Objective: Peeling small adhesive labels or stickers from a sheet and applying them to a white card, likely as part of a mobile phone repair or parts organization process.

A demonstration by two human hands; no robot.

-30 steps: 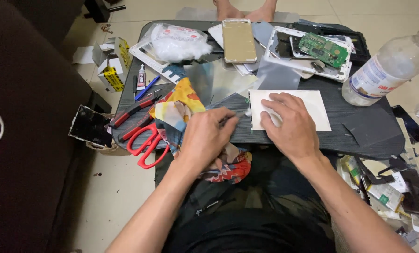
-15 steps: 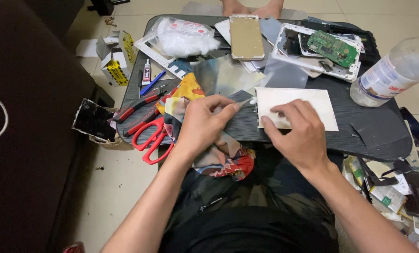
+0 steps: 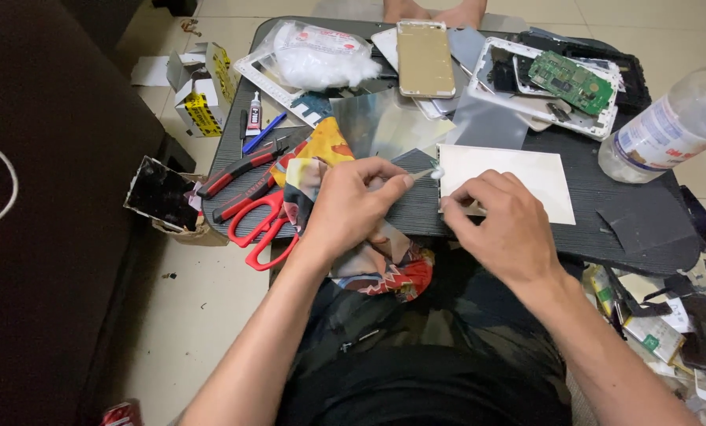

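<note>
Left hand [image 3: 351,207] pinches a swab [image 3: 430,173]; right hand [image 3: 499,229] presses white sheet [image 3: 518,177] near scissors [image 3: 263,229].

left hand [image 3: 351,207] with a white-tipped swab [image 3: 429,173] at a white panel [image 3: 504,183], right hand [image 3: 495,226] on it

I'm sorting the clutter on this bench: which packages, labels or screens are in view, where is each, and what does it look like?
Small cardboard box: floor left of the table, white and yellow, open.
Plastic bag: table's far left, clear, white wadding inside.
Plastic bottle: right edge, lying down, clear, pale label.
Glue tube: beside the box, small, white.
Phone: far centre, gold back up, screen hidden.
</note>
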